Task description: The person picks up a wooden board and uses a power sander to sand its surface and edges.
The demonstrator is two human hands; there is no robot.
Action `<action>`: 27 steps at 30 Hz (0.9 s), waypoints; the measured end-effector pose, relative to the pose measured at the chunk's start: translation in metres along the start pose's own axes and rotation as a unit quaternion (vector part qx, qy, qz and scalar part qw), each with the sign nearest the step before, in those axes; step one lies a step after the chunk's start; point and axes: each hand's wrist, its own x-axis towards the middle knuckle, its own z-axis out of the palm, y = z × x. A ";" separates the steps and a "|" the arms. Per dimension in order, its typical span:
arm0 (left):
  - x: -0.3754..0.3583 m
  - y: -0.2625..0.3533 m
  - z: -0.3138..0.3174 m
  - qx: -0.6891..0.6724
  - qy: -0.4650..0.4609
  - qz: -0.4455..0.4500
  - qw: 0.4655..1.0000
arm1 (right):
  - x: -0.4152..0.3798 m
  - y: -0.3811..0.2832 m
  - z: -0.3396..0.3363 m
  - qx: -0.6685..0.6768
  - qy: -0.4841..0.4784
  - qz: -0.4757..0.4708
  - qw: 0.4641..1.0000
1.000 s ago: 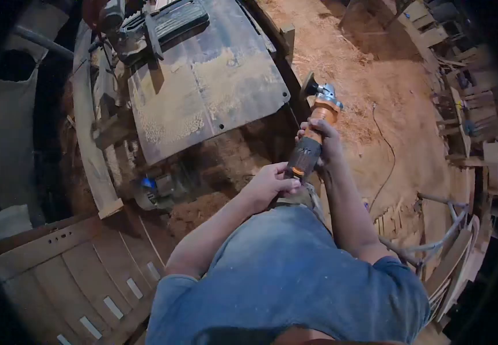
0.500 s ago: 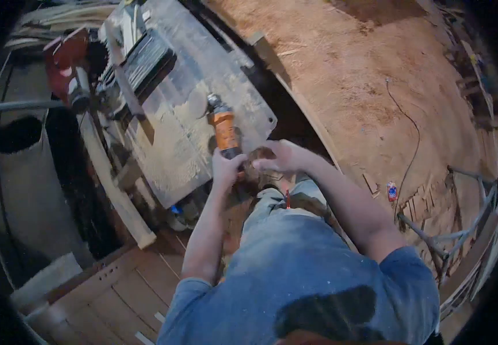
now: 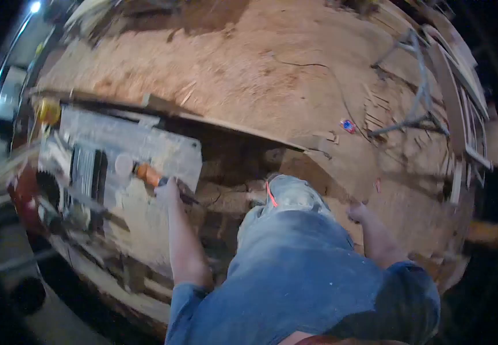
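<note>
While blur hides any lettering | left hand (image 3: pixel 168 188) clamped on orange grinder (image 3: pixel 145 172), lying on dusty saw table (image 3: pixel 162 150) | right hand (image 3: pixel 357 211) free, fingers apart, well off to the side | beyond grip: sawdust floor (image 3: pixel 249 75), black cord (image 3: pixel 318 72), small red-blue packet (image 3: pixel 348 125)

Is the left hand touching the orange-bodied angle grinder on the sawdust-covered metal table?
Touching. The head view shows the left hand closed around the orange grinder's dark rear end.

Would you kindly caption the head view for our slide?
Left hand grips an orange angle grinder on a dusty saw table; right hand hangs free.
</note>
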 end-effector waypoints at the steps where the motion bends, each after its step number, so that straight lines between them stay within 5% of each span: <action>1: 0.011 -0.011 0.007 -0.008 -0.010 0.008 1.000 | -0.018 0.019 0.027 0.056 -0.031 0.077 0.995; 6: 0.024 -0.027 0.021 -0.040 -0.033 0.026 0.998 | -0.056 0.018 0.099 0.128 -0.038 0.008 0.991; 14: -0.055 -0.001 0.010 0.022 0.128 0.020 0.991 | -0.006 0.017 0.024 0.257 0.078 -0.120 0.956; 20: -0.113 0.012 0.018 0.234 0.204 0.057 0.949 | 0.044 0.109 -0.023 0.357 0.102 -0.080 0.925; 23: -0.149 0.036 0.017 0.320 0.135 0.018 0.938 | 0.067 0.179 -0.026 0.338 0.074 -0.061 0.936; 27: -0.210 0.073 0.038 0.301 0.165 0.020 0.939 | 0.086 0.264 -0.053 0.308 0.022 -0.021 0.951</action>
